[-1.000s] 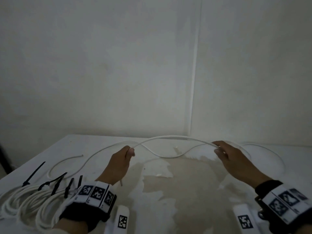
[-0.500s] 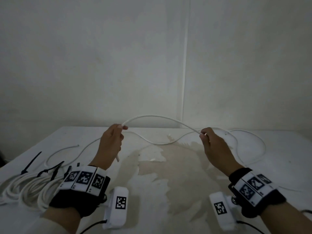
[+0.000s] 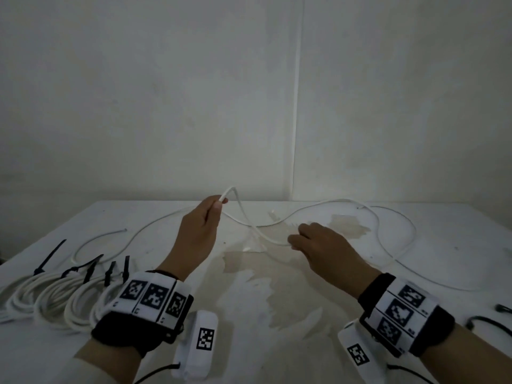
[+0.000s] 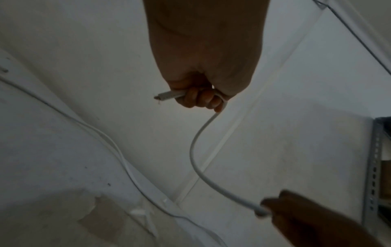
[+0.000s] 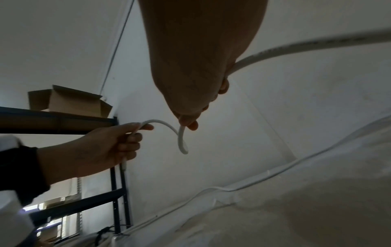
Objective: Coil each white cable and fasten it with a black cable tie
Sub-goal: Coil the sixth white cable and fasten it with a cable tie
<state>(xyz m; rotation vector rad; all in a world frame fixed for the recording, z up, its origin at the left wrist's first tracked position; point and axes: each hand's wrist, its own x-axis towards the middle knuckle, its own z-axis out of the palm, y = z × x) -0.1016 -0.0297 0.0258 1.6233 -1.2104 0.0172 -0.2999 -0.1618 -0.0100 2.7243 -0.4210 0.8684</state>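
Note:
A loose white cable lies in wide loops on the white table. My left hand holds it near one end, raised above the table; the cut end sticks out of the fist. From there the cable arcs down to my right hand, which pinches it lower, close to the tabletop. In the right wrist view the cable curves between both hands and runs on behind the right palm. Several coiled white cables with black ties lie at the left.
A loose black cable tie lies at the table's left. A second loose white cable trails across the back of the table. A dark cord lies at the right edge. A wall stands behind the table; a metal shelf carries a cardboard box.
My right hand has come down and in toward the left hand, shortening the span between them into a steep bend. The left hand stays raised with the cable's end.

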